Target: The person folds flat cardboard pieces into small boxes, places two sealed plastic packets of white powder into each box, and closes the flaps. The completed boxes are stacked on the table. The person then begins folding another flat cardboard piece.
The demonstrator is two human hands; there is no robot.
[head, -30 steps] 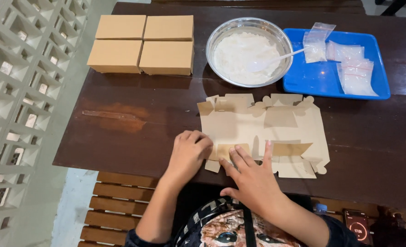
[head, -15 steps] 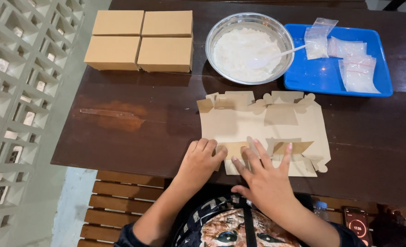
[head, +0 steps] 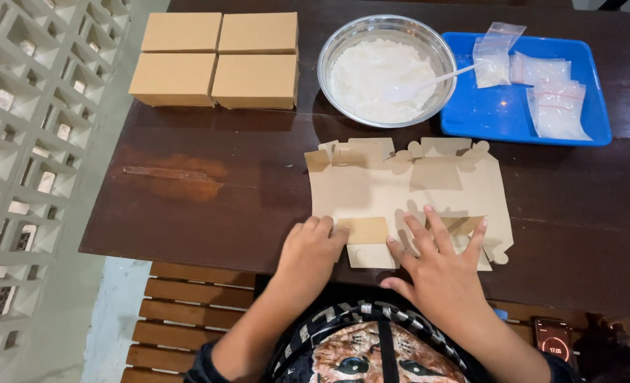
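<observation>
Grip, left: left hand (head: 309,250) lies knuckles up with its fingers curled together, the tips pressing a folded flap of the flat cardboard box blank (head: 407,195) – it pinches nothing.
Grip, right: right hand (head: 439,269) is spread wide, palm down, fingers fanned over the blank's near edge and holding it flat against the surface (head: 208,206).
Hidden: both palms cover part of the blank's near flaps, so the creases under them cannot be made out; the forearms run out of the bottom edge, and the person's printed shirt hides the surface's near rim.
Hard to tell: what the small sealed plastic bags (head: 552,99) hold – only a pale filling shows.
Blank's look: tan, unfolded, die-cut with rounded tabs along its far edge; two small flaps near the hands are folded over and read darker.
Blank's place: middle of the dark wooden surface, just in front of the person, near the metal bowl (head: 387,69).
Bowl: full of white powder, with a white plastic spoon (head: 428,81) leaning in it.
Tray: blue tray (head: 485,113) to the right of the bowl, carrying the bags.
Finished boxes: four closed tan boxes (head: 219,60) packed together at the far left corner, well apart from the hands.
Below: a slatted wooden bench (head: 180,312) under the surface's near edge.
</observation>
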